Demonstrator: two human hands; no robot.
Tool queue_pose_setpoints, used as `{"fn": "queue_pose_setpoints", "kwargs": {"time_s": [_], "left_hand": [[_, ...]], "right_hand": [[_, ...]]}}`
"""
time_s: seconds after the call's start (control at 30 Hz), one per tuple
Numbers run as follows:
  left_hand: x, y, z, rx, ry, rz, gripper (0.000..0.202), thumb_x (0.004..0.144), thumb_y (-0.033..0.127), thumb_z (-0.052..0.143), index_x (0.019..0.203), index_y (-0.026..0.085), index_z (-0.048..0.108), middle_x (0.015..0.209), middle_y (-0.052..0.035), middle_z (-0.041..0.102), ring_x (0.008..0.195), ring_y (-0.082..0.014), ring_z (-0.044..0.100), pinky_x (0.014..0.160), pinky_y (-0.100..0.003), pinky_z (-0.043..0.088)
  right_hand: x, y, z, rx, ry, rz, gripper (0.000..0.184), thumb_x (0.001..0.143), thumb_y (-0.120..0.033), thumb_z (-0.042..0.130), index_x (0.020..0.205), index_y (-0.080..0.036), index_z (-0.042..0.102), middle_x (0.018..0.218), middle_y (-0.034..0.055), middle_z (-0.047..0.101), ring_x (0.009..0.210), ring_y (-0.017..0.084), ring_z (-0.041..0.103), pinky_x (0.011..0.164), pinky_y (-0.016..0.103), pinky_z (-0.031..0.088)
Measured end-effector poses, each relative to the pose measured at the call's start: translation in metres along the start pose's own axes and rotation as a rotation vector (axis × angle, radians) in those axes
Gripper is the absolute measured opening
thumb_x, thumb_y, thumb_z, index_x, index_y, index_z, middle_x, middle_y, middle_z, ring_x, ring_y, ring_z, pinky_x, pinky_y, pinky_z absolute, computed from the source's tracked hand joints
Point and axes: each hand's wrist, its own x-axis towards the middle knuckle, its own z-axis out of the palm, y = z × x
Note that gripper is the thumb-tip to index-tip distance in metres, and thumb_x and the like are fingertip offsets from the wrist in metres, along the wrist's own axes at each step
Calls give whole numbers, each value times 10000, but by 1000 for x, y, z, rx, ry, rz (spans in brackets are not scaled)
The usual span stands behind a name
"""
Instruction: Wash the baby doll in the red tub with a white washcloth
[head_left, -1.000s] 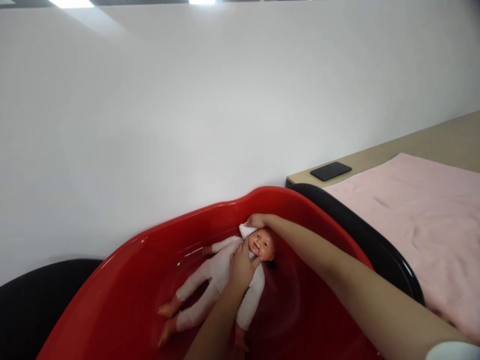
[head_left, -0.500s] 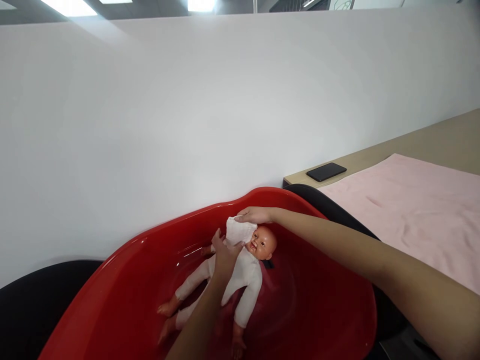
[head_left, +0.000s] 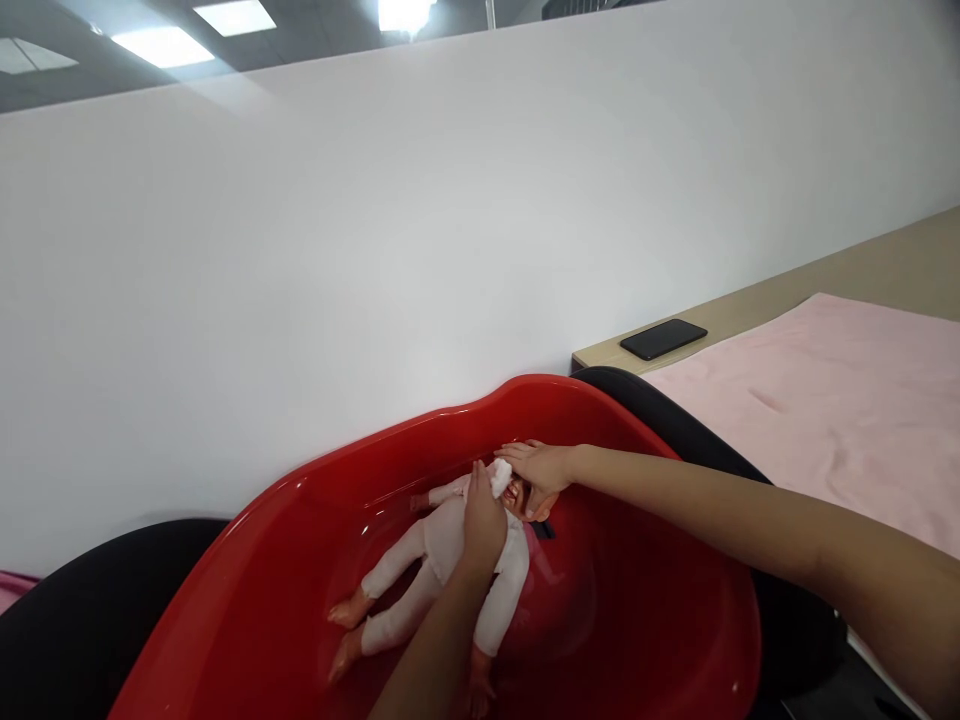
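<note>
A baby doll (head_left: 450,560) in a pale pink suit lies on its back inside a red plastic tub (head_left: 315,500). My left hand (head_left: 481,522) is closed on a small white cloth (head_left: 500,478) and presses it against the doll's face. My right hand (head_left: 541,470) cups the doll's head from the far side, fingers curled around it. Most of the doll's face is hidden under my two hands; its bare feet point toward the lower left.
The tub rests on a black surface (head_left: 90,620) against a white wall. To the right, a pink towel (head_left: 847,410) covers a beige counter, with a black phone (head_left: 664,339) lying near the wall.
My left hand has taken the white cloth from beside the doll's head and brought it onto the face. My right hand has dropped from the cloth onto the doll's head.
</note>
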Motion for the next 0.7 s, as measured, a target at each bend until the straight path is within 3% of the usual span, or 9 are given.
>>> {"fn": "queue_pose_setpoints", "kwargs": {"time_s": [0.1,0.17,0.3,0.4,0.6,0.7], "left_hand": [[-6,7,23,61,-56,50,661,979,206,342,1618,41,293,1701,-161,274,1593,-219,224,1304,-366,226],[-13,8,26,121,-91,127,665,998,229,324,1628,26,265,1712,-177,218,1605,-246,173,1318,-414,198],[-32,6,10,267,-224,279,697,958,151,340,1641,41,257,1728,-151,113,1613,-267,57,1333,-450,130],[-48,5,-6,361,-302,346,750,918,113,381,1658,161,275,1732,-51,115,1604,-245,10,1338,-434,98],[-71,-7,-21,374,-383,432,782,850,67,426,1609,256,414,1696,10,230,1600,-235,139,1341,-388,132],[-69,-11,-23,315,-316,304,780,850,84,455,1608,264,414,1670,15,340,1578,-223,263,1307,-352,272]], "right_hand": [[0,9,10,-31,-55,-19,1304,548,-569,915,1626,-122,334,1685,228,234,1563,423,203,1268,559,203],[3,14,15,-34,-63,-53,1279,544,-575,914,1619,-159,361,1701,204,205,1575,418,171,1269,559,191],[14,27,27,-52,-108,-55,1372,510,-495,920,1658,-159,248,1709,203,175,1584,415,139,1267,561,179],[23,34,38,-87,-123,-76,1429,479,-433,914,1671,-148,180,1712,210,153,1585,413,129,1265,560,179],[30,33,42,-69,-124,-88,1440,440,-399,906,1667,-146,196,1710,209,165,1573,420,174,1254,534,231],[29,31,37,-37,-133,-63,1397,438,-413,912,1646,-137,266,1693,218,213,1554,422,225,1233,508,276]]}}
